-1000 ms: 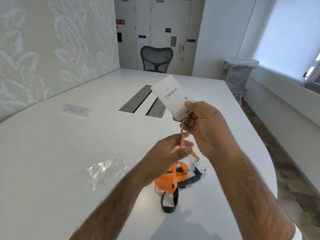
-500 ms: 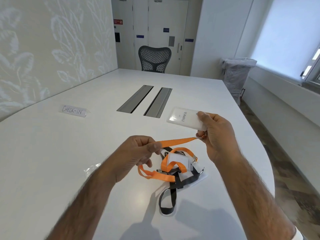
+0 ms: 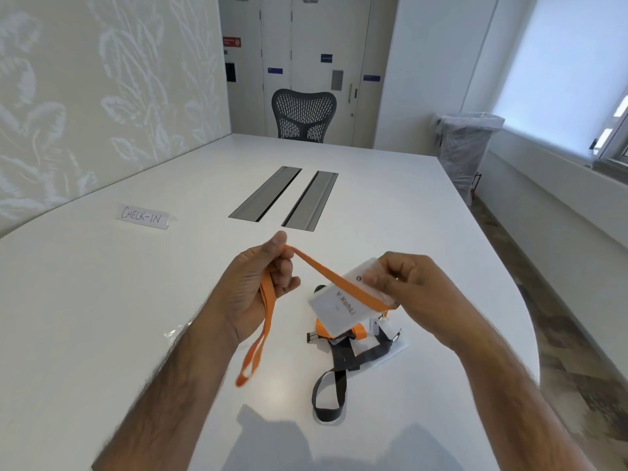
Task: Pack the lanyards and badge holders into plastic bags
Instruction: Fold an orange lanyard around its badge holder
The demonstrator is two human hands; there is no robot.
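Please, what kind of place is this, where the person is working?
Most likely an office meeting room, used as an event check-in desk. A long white table with two metal cable hatches fills it, a mesh office chair stands at the far end, and a folded paper sign reads CHECK-IN.

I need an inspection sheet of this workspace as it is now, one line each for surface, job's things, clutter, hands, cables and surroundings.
Surface: white table, two metal hatches in its middle.
Job's things: orange lanyard stretched between both hands, over a clear badge holder; pile of lanyards, black and orange, on the table; plastic bag, only an edge showing by the left forearm.
Clutter: folded CHECK-IN sign.
Hands: left hand grips the strap; right hand pinches badge holder and strap.
Cables: nothing seen.
Surroundings: mesh chair, lined bin, doors, window.
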